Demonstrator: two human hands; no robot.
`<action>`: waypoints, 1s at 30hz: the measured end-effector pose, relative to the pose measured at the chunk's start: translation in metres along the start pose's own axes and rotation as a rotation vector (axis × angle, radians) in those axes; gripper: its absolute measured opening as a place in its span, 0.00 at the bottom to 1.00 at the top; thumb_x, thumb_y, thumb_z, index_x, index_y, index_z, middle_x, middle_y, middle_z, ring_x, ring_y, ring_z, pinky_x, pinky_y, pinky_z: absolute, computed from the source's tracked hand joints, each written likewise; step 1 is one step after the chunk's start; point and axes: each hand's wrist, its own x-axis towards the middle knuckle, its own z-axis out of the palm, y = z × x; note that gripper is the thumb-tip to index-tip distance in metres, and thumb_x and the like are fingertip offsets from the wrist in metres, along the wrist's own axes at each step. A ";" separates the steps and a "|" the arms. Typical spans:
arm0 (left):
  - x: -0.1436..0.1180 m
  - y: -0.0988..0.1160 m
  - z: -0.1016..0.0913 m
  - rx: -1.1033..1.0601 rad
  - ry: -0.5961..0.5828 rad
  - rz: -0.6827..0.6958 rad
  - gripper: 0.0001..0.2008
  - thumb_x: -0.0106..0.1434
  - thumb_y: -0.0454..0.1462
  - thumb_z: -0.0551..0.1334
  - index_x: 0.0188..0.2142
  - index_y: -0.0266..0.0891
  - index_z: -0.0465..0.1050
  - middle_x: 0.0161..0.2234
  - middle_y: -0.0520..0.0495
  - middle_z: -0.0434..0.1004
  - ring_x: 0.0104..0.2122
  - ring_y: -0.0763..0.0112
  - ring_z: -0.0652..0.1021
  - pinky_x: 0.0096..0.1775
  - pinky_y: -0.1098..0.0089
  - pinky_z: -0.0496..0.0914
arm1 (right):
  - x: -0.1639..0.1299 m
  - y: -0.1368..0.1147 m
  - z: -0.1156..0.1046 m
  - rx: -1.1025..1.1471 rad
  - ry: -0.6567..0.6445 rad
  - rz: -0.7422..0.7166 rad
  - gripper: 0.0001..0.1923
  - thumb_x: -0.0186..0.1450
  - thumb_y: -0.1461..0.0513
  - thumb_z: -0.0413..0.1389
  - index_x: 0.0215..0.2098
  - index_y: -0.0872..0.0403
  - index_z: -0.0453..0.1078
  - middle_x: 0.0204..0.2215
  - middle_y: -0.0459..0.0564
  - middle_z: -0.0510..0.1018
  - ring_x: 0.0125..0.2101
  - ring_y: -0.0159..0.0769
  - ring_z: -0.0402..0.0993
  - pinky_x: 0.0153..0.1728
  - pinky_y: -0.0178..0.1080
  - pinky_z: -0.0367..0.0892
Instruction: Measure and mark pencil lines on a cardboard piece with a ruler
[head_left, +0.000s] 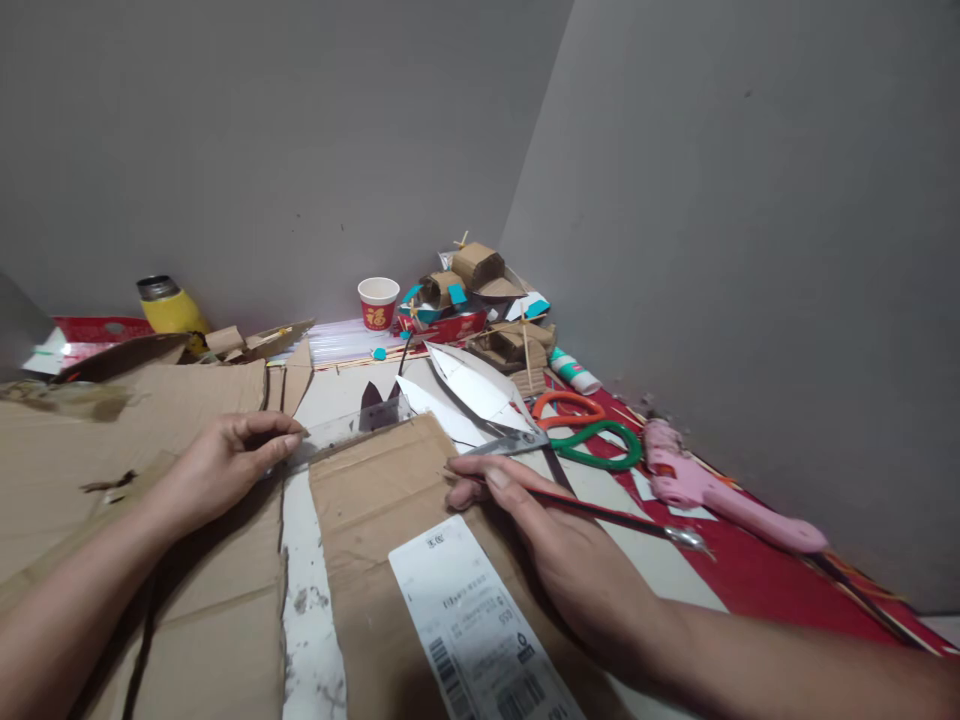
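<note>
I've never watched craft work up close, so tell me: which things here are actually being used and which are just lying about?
In use:
left hand pressing clear plastic ruler
right hand holding thin red pencil
brown cardboard sheet with white shipping label

Lying about:
orange-and-green handled scissors
pink glue gun
red-and-white paper cup
yellow flask

The left hand (225, 462) presses its fingertips on one end of a clear plastic ruler (349, 428) lying across the far edge of a brown cardboard sheet (375, 500) that bears a white printed shipping label (472, 620). The right hand (555, 545) rests on the cardboard, holding a thin dark pencil (592, 510). Nearby lie green- and orange-handled scissors (585, 430), a pink glue gun (712, 490), a red-and-white paper cup (378, 302) and a yellow flask (169, 305).
</note>
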 end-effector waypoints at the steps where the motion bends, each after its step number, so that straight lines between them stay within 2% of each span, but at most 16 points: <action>1: 0.000 0.000 0.000 -0.002 0.005 0.006 0.23 0.49 0.57 0.62 0.33 0.43 0.80 0.35 0.47 0.83 0.38 0.57 0.78 0.43 0.63 0.72 | 0.000 0.001 0.000 0.001 0.001 -0.001 0.23 0.70 0.45 0.42 0.48 0.49 0.70 0.39 0.48 0.79 0.47 0.40 0.72 0.56 0.46 0.61; 14: 0.001 -0.003 0.003 -0.031 0.001 0.065 0.20 0.52 0.54 0.61 0.32 0.42 0.78 0.33 0.48 0.82 0.35 0.61 0.78 0.42 0.63 0.73 | -0.001 0.001 -0.001 0.010 -0.013 0.015 0.24 0.70 0.44 0.43 0.48 0.48 0.71 0.40 0.48 0.79 0.46 0.41 0.73 0.55 0.46 0.63; 23: 0.003 -0.005 0.004 -0.025 -0.001 0.069 0.17 0.52 0.52 0.62 0.31 0.43 0.79 0.33 0.47 0.83 0.36 0.60 0.79 0.43 0.62 0.72 | -0.002 -0.002 -0.001 -0.001 -0.016 0.025 0.23 0.70 0.45 0.42 0.48 0.48 0.71 0.40 0.48 0.79 0.48 0.41 0.73 0.56 0.46 0.62; 30: 0.004 -0.006 0.004 0.007 -0.007 0.076 0.20 0.51 0.54 0.62 0.32 0.43 0.79 0.34 0.47 0.83 0.38 0.58 0.79 0.45 0.61 0.71 | -0.001 0.001 0.000 0.014 -0.013 0.024 0.23 0.70 0.44 0.43 0.48 0.48 0.70 0.40 0.48 0.79 0.48 0.41 0.72 0.56 0.47 0.61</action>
